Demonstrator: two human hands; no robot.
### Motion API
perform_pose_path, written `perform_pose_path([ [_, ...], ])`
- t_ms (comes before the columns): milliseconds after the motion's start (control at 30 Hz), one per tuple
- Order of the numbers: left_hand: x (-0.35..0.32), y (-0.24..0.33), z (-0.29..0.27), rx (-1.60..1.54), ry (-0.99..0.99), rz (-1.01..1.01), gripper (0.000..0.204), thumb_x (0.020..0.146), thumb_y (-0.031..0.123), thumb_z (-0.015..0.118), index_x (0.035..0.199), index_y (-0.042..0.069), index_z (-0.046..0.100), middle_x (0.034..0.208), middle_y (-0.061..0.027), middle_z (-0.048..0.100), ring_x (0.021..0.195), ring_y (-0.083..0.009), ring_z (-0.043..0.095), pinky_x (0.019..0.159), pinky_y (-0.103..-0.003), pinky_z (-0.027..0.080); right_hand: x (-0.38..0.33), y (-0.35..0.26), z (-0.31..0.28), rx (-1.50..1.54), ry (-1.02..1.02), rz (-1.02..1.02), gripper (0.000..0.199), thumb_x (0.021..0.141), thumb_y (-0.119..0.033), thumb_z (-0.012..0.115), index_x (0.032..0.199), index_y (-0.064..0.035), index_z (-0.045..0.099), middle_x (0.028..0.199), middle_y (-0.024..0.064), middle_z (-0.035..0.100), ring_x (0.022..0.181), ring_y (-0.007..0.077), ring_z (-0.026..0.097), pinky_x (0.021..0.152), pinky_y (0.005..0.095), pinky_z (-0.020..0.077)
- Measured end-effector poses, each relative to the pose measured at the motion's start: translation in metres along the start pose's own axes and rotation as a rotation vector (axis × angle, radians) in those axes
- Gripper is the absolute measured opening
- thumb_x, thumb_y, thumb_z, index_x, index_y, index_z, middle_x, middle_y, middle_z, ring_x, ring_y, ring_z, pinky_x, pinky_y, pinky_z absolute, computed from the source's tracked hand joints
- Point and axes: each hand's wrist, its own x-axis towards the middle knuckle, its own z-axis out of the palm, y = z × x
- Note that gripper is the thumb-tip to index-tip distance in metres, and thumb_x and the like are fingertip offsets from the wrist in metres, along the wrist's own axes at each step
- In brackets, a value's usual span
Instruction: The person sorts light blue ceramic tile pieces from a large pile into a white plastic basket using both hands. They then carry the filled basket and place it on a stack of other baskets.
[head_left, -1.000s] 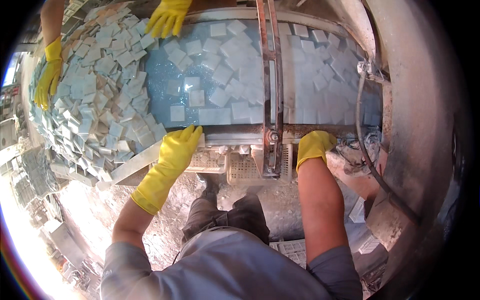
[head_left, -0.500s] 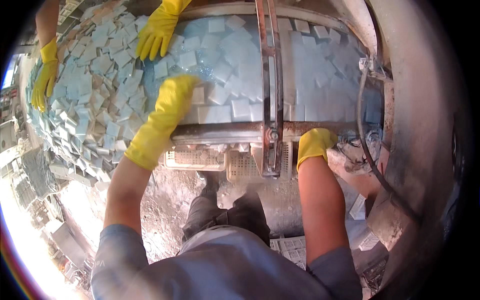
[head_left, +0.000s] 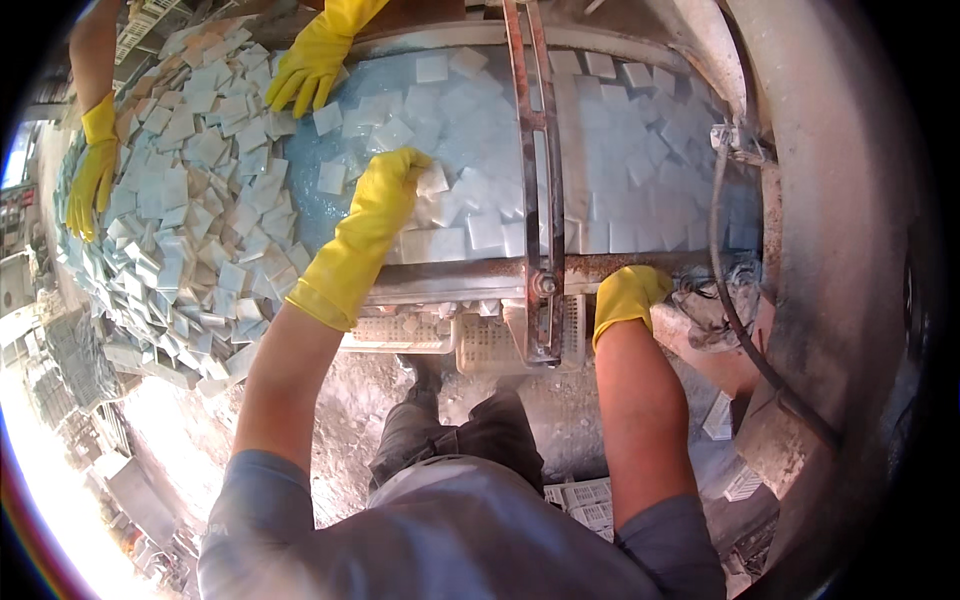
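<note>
My left hand [head_left: 390, 192], in a yellow rubber glove, reaches over the wet, bluish belt-like surface [head_left: 312, 215]. Its fingers are bunched together at the edge of a tilted, pale square tile [head_left: 432, 181]. Several more pale tiles [head_left: 433, 245] lie to its right, some lined up along the near rail. My right hand [head_left: 632, 297], gloved the same way, rests at the near edge, right of the upright metal bracket. Its fingers bend down and away, so what they touch is hidden.
A big heap of loose tiles [head_left: 205, 200] fills the left side. Another person's yellow-gloved hands [head_left: 308, 72] reach in from the far side. A rusty slotted bracket [head_left: 542, 180] crosses the surface. Plastic baskets [head_left: 490, 345] hang below the rail [head_left: 450, 278]. A cable [head_left: 722, 230] runs down at right.
My left hand has moved slightly right, its fingers now at a tile's edge. Tiles near it have shifted. My right hand stays at about the same place on the edge.
</note>
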Motion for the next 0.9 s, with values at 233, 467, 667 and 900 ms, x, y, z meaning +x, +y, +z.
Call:
perform_pose_path([
  [233, -0.039, -0.030, -0.114, -0.398, -0.058, -0.542, 0.016, 0.098, 0.005, 0.070, 0.112, 0.003, 0.075, 0.095, -0.0028, 0.073, 0.086, -0.0124, 0.067, 0.076, -0.030, 0.055, -0.011, 0.002, -0.006, 0.028, -0.030, -0.039, 0.032, 0.108, -0.039, 0.059, 0.127, -0.0182, 0.073, 0.124, -0.0074, 0.068, 0.116, 0.0126, 0.063, 0.095, 0.0417, 0.0500],
  [467, -0.082, -0.012, -0.090, 0.600, -0.220, -0.115, 0.024, 0.088, 0.001, 0.064, 0.108, 0.008, 0.075, 0.107, -0.0195, 0.072, 0.103, -0.0452, 0.072, 0.093, -0.051, 0.058, -0.020, 0.003, -0.009, 0.033, 0.012, -0.033, 0.031, 0.108, -0.036, 0.059, 0.127, -0.0173, 0.074, 0.121, -0.0069, 0.070, 0.113, 0.0117, 0.064, 0.092, 0.0380, 0.0508],
  [667, -0.105, 0.022, -0.041, 0.479, -0.173, -0.132, 0.021, 0.094, 0.005, 0.061, 0.110, 0.011, 0.071, 0.115, -0.0161, 0.073, 0.100, -0.0427, 0.073, 0.080, -0.054, 0.062, -0.024, 0.003, -0.013, 0.062, -0.003, -0.016, 0.033, 0.108, -0.038, 0.061, 0.131, -0.0182, 0.074, 0.127, -0.0065, 0.068, 0.120, 0.0119, 0.062, 0.096, 0.0368, 0.0488],
  [900, -0.058, 0.013, -0.034, 0.526, 0.086, 0.189, 0.067, 0.100, 0.036, 0.074, 0.159, 0.010, 0.054, 0.147, -0.0253, 0.061, 0.140, -0.0527, 0.052, 0.121, -0.061, 0.038, -0.012, -0.002, -0.008, 0.123, -0.025, 0.049, 0.037, 0.107, -0.040, 0.063, 0.136, -0.0192, 0.073, 0.135, -0.0060, 0.067, 0.128, 0.0121, 0.058, 0.101, 0.0354, 0.0466],
])
